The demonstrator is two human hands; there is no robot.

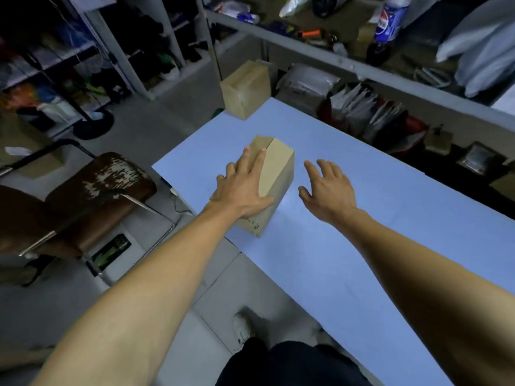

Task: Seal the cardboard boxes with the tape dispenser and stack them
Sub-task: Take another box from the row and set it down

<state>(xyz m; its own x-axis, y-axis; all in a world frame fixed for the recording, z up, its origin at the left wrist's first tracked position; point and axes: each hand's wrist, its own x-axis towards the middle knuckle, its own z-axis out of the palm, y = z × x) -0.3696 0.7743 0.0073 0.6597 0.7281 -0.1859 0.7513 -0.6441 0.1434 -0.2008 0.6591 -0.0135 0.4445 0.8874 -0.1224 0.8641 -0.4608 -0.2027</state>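
A cardboard box (274, 176) sits near the left edge of the blue worktop (362, 246), its 2 top flaps folded shut with the seam between them showing. The person's left hand (242, 188) presses flat on the box top, fingers straight and spread. The right hand (327, 190) hovers just beside the box over the worktop, fingers relaxed and holding nothing. A 2nd box (245, 90) stands at the far corner. A worn brown chair (92, 196) stands on the floor to the left.
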